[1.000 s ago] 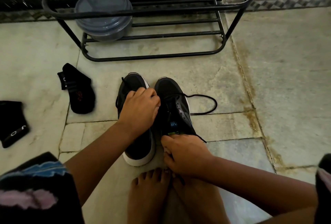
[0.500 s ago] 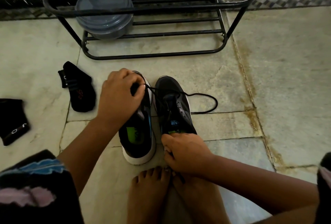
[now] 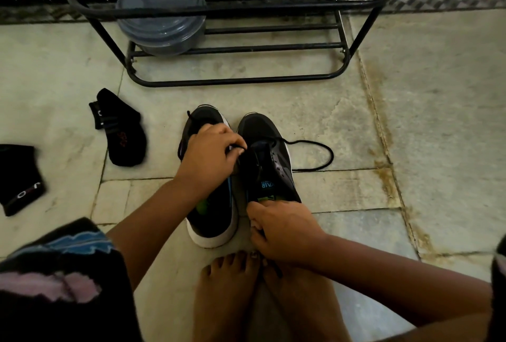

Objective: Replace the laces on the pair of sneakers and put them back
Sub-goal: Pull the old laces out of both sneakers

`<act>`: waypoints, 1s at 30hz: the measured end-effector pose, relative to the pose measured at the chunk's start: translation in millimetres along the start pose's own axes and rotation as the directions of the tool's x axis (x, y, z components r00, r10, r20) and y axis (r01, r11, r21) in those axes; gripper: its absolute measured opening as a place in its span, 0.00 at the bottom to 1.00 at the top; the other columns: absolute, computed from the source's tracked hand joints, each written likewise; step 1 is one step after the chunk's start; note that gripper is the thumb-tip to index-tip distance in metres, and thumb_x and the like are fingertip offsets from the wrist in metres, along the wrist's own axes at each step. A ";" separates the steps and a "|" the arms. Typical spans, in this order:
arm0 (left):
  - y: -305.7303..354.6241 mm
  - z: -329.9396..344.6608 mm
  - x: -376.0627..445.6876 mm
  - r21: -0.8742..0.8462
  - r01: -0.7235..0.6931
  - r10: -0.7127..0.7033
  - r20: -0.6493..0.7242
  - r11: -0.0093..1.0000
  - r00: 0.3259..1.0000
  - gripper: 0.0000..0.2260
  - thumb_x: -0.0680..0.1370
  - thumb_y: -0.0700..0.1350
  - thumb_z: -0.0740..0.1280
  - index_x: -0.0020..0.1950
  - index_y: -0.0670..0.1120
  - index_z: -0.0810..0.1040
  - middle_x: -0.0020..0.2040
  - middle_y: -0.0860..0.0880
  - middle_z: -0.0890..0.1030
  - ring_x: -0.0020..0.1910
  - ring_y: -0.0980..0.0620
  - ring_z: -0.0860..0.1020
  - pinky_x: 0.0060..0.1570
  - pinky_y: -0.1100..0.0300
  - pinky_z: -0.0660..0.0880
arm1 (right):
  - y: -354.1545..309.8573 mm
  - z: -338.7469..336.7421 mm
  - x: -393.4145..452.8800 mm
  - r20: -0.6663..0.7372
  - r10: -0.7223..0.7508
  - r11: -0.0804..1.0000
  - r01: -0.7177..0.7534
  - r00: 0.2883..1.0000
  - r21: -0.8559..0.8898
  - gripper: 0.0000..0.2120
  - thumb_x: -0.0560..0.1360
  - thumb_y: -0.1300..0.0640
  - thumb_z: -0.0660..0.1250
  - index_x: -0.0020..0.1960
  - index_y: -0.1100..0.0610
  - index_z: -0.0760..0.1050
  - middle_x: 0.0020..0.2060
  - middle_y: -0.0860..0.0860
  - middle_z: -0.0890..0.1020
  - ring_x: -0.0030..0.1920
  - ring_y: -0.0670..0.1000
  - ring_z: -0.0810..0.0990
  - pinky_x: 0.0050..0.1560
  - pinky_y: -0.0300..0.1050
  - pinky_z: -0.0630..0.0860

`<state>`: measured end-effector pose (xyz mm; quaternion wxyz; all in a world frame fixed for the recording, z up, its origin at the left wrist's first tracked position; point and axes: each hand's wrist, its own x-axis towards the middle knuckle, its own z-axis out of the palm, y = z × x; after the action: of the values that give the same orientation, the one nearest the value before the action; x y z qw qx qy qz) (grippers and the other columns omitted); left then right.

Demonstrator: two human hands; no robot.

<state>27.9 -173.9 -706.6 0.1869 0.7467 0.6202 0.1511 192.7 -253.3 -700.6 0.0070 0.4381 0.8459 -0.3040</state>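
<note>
Two black mesh sneakers with white soles stood side by side on the stone floor [image 3: 410,122], toes toward the black metal shoe rack [image 3: 235,78]. The left hand [image 3: 209,159] pinched the black lace [image 3: 315,147] at the right sneaker's [image 3: 269,155] tongue, over the left sneaker [image 3: 216,221]. The right hand [image 3: 282,229] gripped the right sneaker's heel.

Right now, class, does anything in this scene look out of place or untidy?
Yes. Two black socks lie scattered on the floor left of the sneakers, and a loose lace loops out past the right sneaker.
</note>
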 end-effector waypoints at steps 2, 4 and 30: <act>-0.8 -10.3 2.8 -0.064 0.025 -0.031 -0.098 0.998 0.995 0.05 0.75 0.43 0.69 0.48 0.49 0.83 0.47 0.50 0.80 0.51 0.48 0.74 0.53 0.57 0.68 | 0.6 0.0 0.5 0.006 -0.002 1.000 0.002 1.000 0.010 0.05 0.78 0.51 0.57 0.46 0.52 0.64 0.41 0.50 0.75 0.37 0.49 0.69 0.35 0.42 0.63; 0.8 -20.5 2.0 -0.123 0.062 -0.085 -0.191 0.991 0.978 0.05 0.74 0.42 0.69 0.48 0.48 0.83 0.47 0.52 0.79 0.51 0.51 0.74 0.54 0.61 0.67 | 0.7 0.7 0.5 0.006 -0.007 1.000 0.007 1.000 0.019 0.06 0.78 0.51 0.57 0.45 0.51 0.62 0.38 0.49 0.71 0.37 0.49 0.68 0.30 0.40 0.60; 35.2 26.0 -62.8 -0.136 0.012 0.010 0.157 0.991 0.988 0.29 0.74 0.40 0.63 0.74 0.44 0.58 0.72 0.47 0.62 0.74 0.52 0.55 0.73 0.61 0.51 | 39.5 -63.0 44.5 0.014 0.173 0.985 -0.173 0.985 -0.008 0.15 0.72 0.55 0.69 0.57 0.52 0.73 0.52 0.49 0.73 0.55 0.50 0.70 0.49 0.39 0.66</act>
<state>58.8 -243.6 -712.8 0.2858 0.7414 0.5922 0.1337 210.7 -170.6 -681.7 0.0411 0.5075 0.8057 -0.3028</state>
